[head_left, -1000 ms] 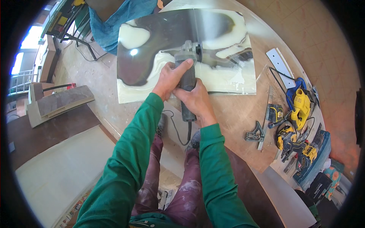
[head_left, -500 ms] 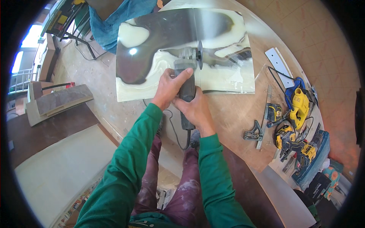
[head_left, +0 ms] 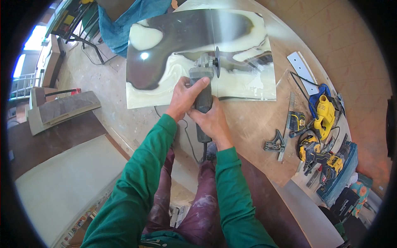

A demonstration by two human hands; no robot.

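Note:
Both my hands grip a dark grey angle grinder (head_left: 203, 96) over the near edge of a glossy tile (head_left: 173, 33) with cream and dark brown swirls. My left hand (head_left: 184, 96) wraps the body just behind the gear head, its thumb on top. Farther back, my right hand (head_left: 213, 120) closes round the handle near the cord end. The grinder's thin disc (head_left: 217, 62) stands upright on the right of the head, close to a thin straight line running across the tile. Whether the disc touches the surface I cannot tell.
Right of the tile lie a combination square (head_left: 276, 143), a tape measure (head_left: 297, 122), a yellow corded tool (head_left: 326, 113), yellow-black power tools (head_left: 309, 149) and a white strip with holes (head_left: 304, 73). The grinder's cord (head_left: 187, 133) hangs near my legs. Board offcuts (head_left: 68, 108) lie at left.
The grinder and both hands have shifted very slightly, with the grip unchanged. The view has moved a little; the tile and the tools stay where they were.

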